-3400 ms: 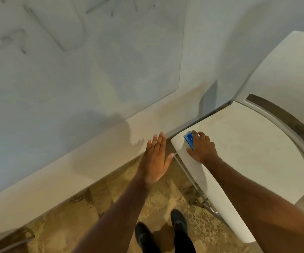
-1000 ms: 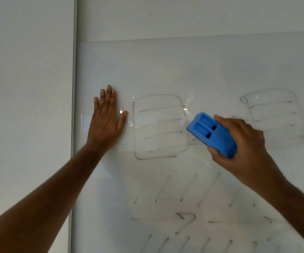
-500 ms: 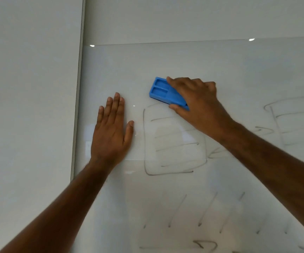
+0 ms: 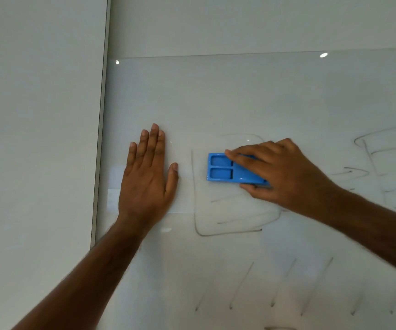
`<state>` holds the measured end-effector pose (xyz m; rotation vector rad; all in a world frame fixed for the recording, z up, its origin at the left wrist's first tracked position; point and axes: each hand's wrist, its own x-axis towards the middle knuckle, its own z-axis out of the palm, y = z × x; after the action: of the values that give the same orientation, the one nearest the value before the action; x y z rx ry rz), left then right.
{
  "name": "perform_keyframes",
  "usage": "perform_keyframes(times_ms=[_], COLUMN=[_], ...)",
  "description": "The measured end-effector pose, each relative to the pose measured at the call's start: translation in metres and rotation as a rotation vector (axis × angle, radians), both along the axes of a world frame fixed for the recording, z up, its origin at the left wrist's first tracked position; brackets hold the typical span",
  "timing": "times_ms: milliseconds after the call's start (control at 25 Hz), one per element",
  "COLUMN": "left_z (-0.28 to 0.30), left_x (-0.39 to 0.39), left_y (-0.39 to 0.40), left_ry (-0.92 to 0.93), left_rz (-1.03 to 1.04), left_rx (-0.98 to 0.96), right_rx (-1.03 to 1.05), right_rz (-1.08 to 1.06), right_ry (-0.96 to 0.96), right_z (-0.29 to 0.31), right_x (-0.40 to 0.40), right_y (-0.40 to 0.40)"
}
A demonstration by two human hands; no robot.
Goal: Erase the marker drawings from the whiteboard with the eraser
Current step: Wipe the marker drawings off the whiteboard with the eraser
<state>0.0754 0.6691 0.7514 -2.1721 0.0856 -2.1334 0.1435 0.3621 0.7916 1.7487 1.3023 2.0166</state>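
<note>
A glass whiteboard (image 4: 239,96) fills the wall ahead. My right hand (image 4: 275,172) grips a blue eraser (image 4: 225,170) and holds it flat against the board, inside a rounded square marker drawing (image 4: 230,232). The upper inner lines of that drawing are gone; two lower lines and most of the outline show. My left hand (image 4: 148,177) rests flat on the board with straight fingers, left of the drawing. Another rounded drawing (image 4: 382,148) sits at the right edge. Slanted marker strokes (image 4: 282,284) run below.
The board's left edge meets a metal frame strip (image 4: 100,139) with a plain wall panel (image 4: 37,139) beyond it. The board's top edge (image 4: 239,55) runs above the hands, with plain wall over it.
My right hand has brought the eraser down from the drawing's top edge into its upper half, wiping away the top inner lines. My left hand has stayed flat on the board.
</note>
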Motion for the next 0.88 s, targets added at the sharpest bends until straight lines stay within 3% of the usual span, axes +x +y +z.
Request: perform_keyframes(times_ms=[280, 480, 680, 880], left_z=[-0.002, -0.003, -0.01, -0.013], left_x=[0.001, 0.0, -0.002, 0.0], left_y=[0.0, 0.001, 0.002, 0.001], left_ry=[0.0, 0.011, -0.006, -0.01], left_rz=[-0.018, -0.013, -0.019, -0.008], left_rx=[-0.006, 0.0, 0.002, 0.001], right_rx=[0.182, 0.121, 0.057, 0.216], right_rz=[0.093, 0.042, 0.032, -0.004], right_ry=[0.184, 0.067, 0.024, 0.099], right_z=[0.064, 0.024, -0.025, 0.01], right_x=[-0.008, -0.015, -0.002, 0.011], right_y=[0.009, 0.057, 0.004, -0.046])
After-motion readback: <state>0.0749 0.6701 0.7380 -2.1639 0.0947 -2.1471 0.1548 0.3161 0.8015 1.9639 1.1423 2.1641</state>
